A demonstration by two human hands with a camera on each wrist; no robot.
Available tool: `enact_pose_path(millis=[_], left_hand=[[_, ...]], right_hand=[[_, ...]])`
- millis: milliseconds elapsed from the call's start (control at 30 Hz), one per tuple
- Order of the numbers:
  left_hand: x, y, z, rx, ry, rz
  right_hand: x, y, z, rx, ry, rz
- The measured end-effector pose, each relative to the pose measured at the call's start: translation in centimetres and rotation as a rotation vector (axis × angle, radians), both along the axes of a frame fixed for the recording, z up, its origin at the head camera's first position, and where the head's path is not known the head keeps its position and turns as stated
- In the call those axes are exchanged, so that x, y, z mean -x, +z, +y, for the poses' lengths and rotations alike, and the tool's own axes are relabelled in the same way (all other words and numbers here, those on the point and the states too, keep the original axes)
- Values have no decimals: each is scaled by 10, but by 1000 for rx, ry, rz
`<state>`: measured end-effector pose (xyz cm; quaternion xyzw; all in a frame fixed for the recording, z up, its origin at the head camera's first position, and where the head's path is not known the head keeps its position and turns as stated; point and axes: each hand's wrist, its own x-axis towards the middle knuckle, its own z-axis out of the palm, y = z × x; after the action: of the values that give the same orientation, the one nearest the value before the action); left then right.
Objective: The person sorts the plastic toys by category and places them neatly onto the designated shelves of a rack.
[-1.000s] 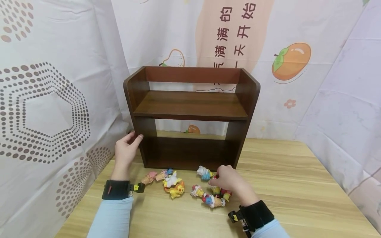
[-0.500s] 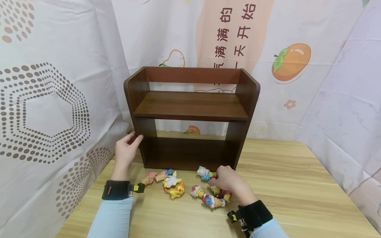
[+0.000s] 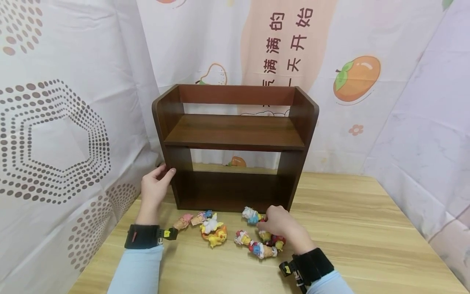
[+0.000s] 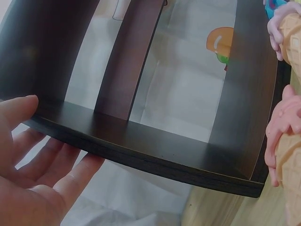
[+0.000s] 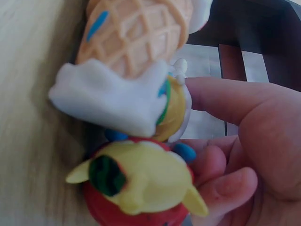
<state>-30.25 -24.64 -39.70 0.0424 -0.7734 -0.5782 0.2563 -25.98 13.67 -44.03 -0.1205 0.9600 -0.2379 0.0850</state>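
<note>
Two loose groups of figurines (image 3: 214, 237) lie on the counter (image 3: 338, 220) in front of the shelf unit (image 3: 235, 132), one before its left half, the other before its right; no figurine shows on either of its boards, so the handling looks to be at a very early point, with every piece in sight down at its foot; the left hand (image 3: 156, 187) grips the unit by its left side panel, thumb at the front edge and fingers against the outer face, a narrow hold; the right hand (image 3: 280, 222) is at the group before the right half, its fingers curled narrowly about a yellow-and-white figurine (image 5: 175, 110), which seems pinched, though whether it is clear of the counter I cannot tell; just beside it, also before the unit's right half, lie a waffle-cone figurine (image 5: 134, 30) and a red-and-yellow figurine (image 5: 146, 181); in front of the left half, a pink cone figurine (image 3: 182, 221) and its neighbours lie untouched; nearly all the work appears left
</note>
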Motion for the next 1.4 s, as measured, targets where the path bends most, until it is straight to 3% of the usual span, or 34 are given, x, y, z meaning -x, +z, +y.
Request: enact_pose_path(millis=[267,533,867,1033,1233,1400], left_hand=[[2,-1,-1,-14,-1,-9],[0,-1,0,-2,-1,-5],[0,-2,-1,24,7,-2],[0,-2,-3,30,13,-11],[3,2,-2,28,0,14],[1,-2,-2,13,2,1]], right_hand=[[0,1,5,37,17,34],[0,12,17,187,-25,75],[-1,28,33,357,-2,129],[0,35,39,440,-1,114],[1,41,46,427,-20,134],[0,42,49,403,-27,148]])
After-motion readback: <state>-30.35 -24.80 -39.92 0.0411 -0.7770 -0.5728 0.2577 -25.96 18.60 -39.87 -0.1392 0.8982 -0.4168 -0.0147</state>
